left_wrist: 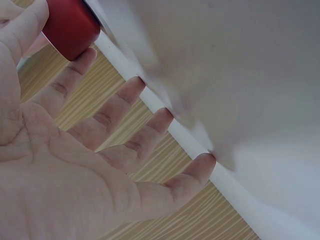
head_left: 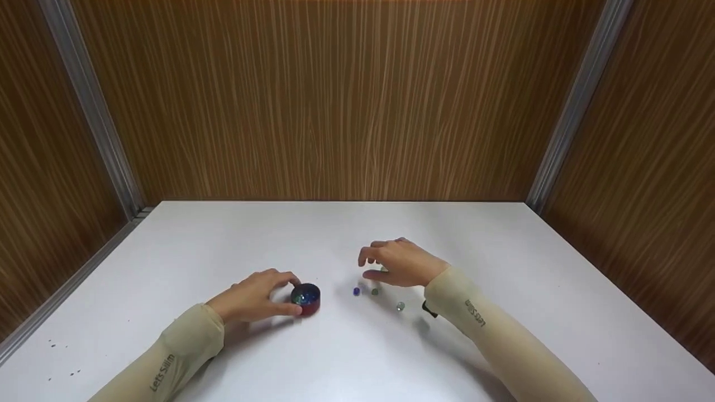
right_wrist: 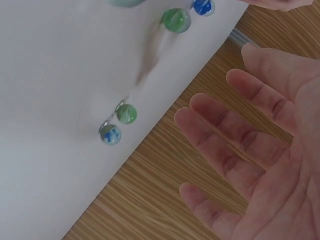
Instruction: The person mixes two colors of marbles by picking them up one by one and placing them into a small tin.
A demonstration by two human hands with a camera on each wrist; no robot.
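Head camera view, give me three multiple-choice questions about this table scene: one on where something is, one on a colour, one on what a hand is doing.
1. Where do the loose marbles lie?
A. On the white table, below the right hand
B. Inside the left sleeve
C. On the wooden wall

2. What colour is the outer wall of the small round container?
A. Yellow
B. Red
C. White

3. What is the left hand doing?
A. Lying flat, far from everything
B. Lifting a marble high
C. Holding the container with thumb and fingers round it

Answers: 1 A, the marbles sit on the tabletop by the right hand's fingers. 2 B, its side shows red in the head and left wrist views. 3 C, the fingers curve round the container.
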